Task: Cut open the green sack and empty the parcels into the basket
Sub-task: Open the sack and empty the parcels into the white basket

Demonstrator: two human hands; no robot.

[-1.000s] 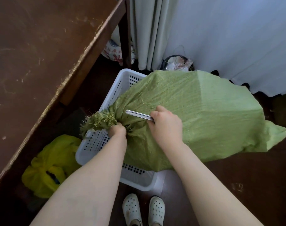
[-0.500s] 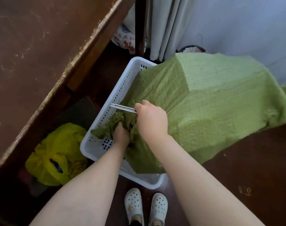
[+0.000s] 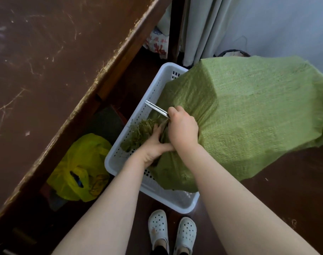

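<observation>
White clogs [image 3: 172, 230] stand on a dark floor. Just beyond, a white basket [image 3: 115, 163] holds the near end of a bulging green sack [image 3: 249, 116] lying across it. The left hand [image 3: 153, 146] has its fingers clamped on the sack's frayed neck. The right hand [image 3: 182, 130] has its fingers curled round a metal cutter [image 3: 156, 108] that points left. A yellow bag [image 3: 79, 162] lies under a brown bench [image 3: 37, 61].

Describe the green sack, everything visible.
The green sack is woven, plastic-looking fabric, bulging and angular. It lies across the white basket, its far end overhanging the rim. Its bunched neck ends in frayed strands inside the basket. The left hand grips that neck, and the right hand holds a silver cutting tool beside it.
</observation>
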